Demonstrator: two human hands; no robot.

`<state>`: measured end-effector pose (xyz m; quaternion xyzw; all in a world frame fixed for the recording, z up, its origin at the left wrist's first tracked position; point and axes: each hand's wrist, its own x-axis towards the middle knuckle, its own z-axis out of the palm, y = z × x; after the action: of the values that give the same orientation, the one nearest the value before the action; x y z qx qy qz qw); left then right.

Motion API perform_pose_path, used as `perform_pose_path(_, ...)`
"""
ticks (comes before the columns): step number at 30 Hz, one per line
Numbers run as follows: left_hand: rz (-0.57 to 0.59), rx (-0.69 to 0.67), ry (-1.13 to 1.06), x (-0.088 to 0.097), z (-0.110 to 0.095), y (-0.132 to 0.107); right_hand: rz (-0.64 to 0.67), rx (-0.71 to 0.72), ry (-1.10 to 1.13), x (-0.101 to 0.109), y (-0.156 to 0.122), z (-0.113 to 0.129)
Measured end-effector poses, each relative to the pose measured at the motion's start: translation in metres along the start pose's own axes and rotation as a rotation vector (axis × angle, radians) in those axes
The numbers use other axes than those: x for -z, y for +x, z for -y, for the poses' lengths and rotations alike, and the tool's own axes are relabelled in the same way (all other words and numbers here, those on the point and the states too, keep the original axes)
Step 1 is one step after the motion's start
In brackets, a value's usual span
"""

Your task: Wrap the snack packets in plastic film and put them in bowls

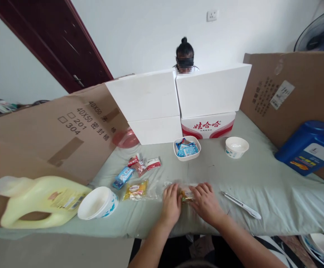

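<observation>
Both of my hands are at a small clear-wrapped snack packet near the table's front edge. My left hand has its curled fingers on the packet's left side. From the right, my right hand grips it, with part of the packet covered by the fingers. Just left of my hands lies a yellow snack packet in clear wrapping. Behind it are a blue packet and several small red and brown packets. To the right rests a long, slim white and metal tool, its kind unclear.
A white bowl holds blue sachets. Paper bowls stand at the left and right. A yellow jug and a blue jug flank them. White boxes and cardboard wall the table; a person is behind.
</observation>
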<state>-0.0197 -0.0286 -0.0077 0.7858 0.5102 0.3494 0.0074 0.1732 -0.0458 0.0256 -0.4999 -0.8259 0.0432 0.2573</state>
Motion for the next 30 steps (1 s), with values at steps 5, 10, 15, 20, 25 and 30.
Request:
perform_pose_path(5,-0.020,0.013,-0.039,-0.007,0.014,-0.005,-0.038,-0.162,0.019,0.018,-0.029,-0.039)
perform_pose_path(10,-0.047,-0.076,-0.085,0.013,-0.007,0.001,-0.220,-0.137,0.106,0.042,-0.064,-0.058)
perform_pose_path(15,0.161,-0.287,-0.151,0.045,-0.026,-0.007,-0.179,-0.020,0.132,0.052,-0.092,-0.054)
perform_pose_path(20,0.481,-0.348,-0.235,0.061,-0.032,-0.031,-0.031,0.110,0.285,0.064,-0.099,-0.039)
perform_pose_path(25,0.534,-0.193,-0.122,0.044,-0.038,-0.038,0.328,-0.049,0.339,0.057,-0.080,-0.009)
perform_pose_path(30,0.571,0.080,0.054,0.024,-0.045,-0.029,0.429,-0.290,-0.024,0.025,-0.069,-0.005)
